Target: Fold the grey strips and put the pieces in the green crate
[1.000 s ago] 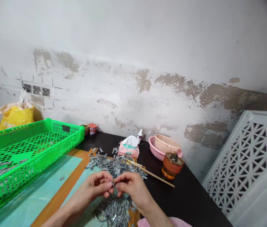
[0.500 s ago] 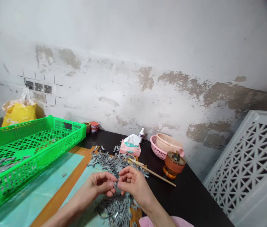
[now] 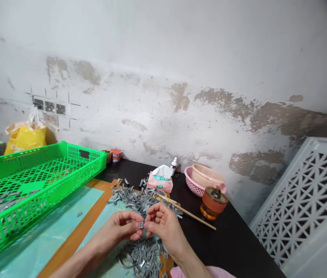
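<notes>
My left hand [image 3: 124, 226] pinches a small grey buckle [image 3: 141, 225] between thumb and fingertips, its slotted face toward me. Close beside it, the thumb and forefinger of my right hand [image 3: 163, 224] are pressed together at the buckle's right edge; whatever lies between them is too small to make out. Beneath both hands is a heap of similar small grey buckles [image 3: 149, 255]. Beyond them lies a loose pile of short grey strips [image 3: 128, 197], partly hidden by my fingers.
A green plastic crate [image 3: 48, 189] holding grey pieces stands at left. A wooden stick [image 3: 195, 217], a tissue pack [image 3: 160, 183], an amber glass jar [image 3: 213, 204] and a pink basket [image 3: 192, 185] lie farther back. One grey piece [image 3: 79, 214] rests on the blue-green sheet.
The buckle in my left hand has turned so its face shows more plainly. Both hands stay close together in nearly the same place; the view has shifted slightly.
</notes>
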Demonstrator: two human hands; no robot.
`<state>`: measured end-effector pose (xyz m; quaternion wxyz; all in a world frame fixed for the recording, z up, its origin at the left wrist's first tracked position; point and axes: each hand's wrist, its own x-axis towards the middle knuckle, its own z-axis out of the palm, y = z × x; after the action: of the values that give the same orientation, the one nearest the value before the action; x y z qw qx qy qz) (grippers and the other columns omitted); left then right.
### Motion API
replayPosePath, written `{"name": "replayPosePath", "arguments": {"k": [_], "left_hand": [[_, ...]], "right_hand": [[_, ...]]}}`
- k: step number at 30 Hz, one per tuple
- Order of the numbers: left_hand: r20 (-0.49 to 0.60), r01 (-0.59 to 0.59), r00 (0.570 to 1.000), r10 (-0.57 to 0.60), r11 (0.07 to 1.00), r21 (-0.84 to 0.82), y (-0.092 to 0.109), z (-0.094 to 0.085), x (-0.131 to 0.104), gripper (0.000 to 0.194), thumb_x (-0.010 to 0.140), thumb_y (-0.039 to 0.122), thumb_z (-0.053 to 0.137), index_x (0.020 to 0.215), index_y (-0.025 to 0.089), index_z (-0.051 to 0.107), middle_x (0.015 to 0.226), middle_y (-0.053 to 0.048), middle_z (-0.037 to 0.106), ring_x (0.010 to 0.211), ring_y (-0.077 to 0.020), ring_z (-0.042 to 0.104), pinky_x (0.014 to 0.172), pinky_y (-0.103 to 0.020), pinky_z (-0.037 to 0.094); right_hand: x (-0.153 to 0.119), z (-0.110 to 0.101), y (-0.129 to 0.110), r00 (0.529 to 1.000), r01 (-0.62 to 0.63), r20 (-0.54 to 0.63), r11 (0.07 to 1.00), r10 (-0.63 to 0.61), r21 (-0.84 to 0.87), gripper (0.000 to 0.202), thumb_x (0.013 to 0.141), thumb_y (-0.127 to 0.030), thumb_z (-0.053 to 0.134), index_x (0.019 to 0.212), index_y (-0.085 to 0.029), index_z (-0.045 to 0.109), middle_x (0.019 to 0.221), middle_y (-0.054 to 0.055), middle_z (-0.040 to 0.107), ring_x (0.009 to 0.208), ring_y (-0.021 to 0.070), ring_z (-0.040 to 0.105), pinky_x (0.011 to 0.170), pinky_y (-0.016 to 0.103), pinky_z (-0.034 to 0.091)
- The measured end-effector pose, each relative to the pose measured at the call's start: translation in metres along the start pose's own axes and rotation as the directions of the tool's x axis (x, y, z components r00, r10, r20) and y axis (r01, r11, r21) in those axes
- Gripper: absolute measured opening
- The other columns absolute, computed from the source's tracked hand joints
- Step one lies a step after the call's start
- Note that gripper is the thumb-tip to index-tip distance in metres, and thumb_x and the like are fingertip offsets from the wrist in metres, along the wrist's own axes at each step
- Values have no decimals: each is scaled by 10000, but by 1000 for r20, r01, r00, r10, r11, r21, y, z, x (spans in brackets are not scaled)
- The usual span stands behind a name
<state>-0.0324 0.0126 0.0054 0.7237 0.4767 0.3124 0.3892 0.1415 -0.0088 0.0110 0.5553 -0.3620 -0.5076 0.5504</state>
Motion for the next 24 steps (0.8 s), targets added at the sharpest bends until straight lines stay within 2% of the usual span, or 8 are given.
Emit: {"name": "replayPosePath", "arguments": {"k": [6, 10, 15, 19, 24], "left_hand": [[-44, 16, 999, -15, 1000, 12, 6, 5, -2, 341, 570, 360, 894, 817, 151, 788, 745, -58, 780, 645, -132, 667, 689, -235, 533], [-19, -70, 997, 72, 993, 93, 10, 11, -5, 363, 524, 317, 917, 815, 148, 782, 686, -68, 778, 586, -134, 637, 605, -232, 493], [-57, -139, 987, 150, 976, 170, 10, 15, -6, 328, 554, 356, 889, 768, 146, 758, 574, -35, 723, 496, -130, 587, 540, -250, 454], [-25, -110, 993, 117, 975, 194, 4, 13, -5, 291, 556, 328, 882, 713, 140, 725, 531, -20, 696, 461, -122, 585, 515, -239, 426], [2, -54, 999, 54, 977, 208, -8, 12, -5, 306, 486, 313, 896, 640, 149, 690, 480, 0, 676, 418, -115, 573, 486, -230, 420]], "right_hand": [[1, 0, 2, 999, 16, -35, 1000, -16, -23, 314, 593, -176, 799, 800, -165, 564, 649, -35, 624, 555, 100, 541, 485, 206, 499], [1, 0, 1, 999, -2, -47, 1000, 2, -2, 354, 561, -186, 830, 791, -166, 561, 646, -37, 631, 542, 96, 543, 480, 203, 494], [1, -2, -2, 999, -50, -9, 997, 51, 58, 426, 536, -254, 868, 814, -168, 557, 635, -37, 645, 497, 93, 553, 488, 216, 492], [-1, -5, 1, 996, -89, 22, 995, 88, 36, 463, 559, -251, 868, 883, -172, 546, 652, -38, 637, 476, 89, 555, 480, 211, 477], [-1, -12, 12, 993, -98, 56, 995, 100, -35, 508, 543, -240, 885, 918, -190, 547, 825, -34, 576, 506, 72, 555, 471, 217, 491]]}}
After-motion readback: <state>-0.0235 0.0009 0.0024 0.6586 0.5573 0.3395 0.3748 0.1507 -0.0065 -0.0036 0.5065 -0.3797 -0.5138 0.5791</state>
